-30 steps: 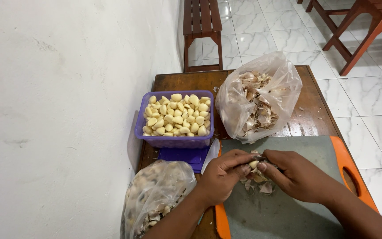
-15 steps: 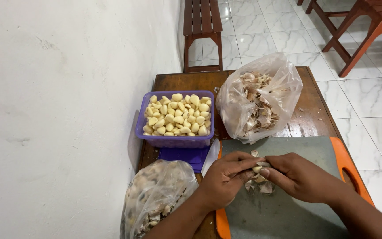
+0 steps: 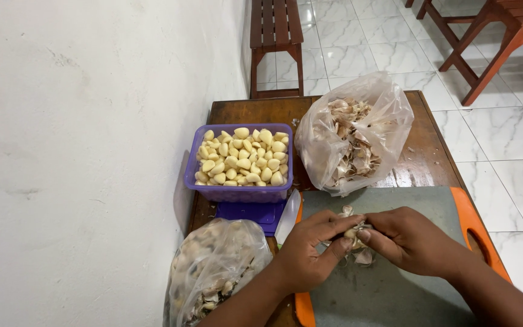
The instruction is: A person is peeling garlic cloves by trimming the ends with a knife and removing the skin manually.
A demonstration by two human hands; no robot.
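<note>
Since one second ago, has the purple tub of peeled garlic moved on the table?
No. The purple tub sits at the same spot beside the bag of skins, near the wall-side table edge; only the hands shifted slightly.

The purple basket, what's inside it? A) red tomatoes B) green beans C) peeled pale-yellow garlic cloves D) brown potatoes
C: the purple basket near the wall is heaped with smooth, pale-yellow peeled garlic cloves, with no papery skins on them.
</note>
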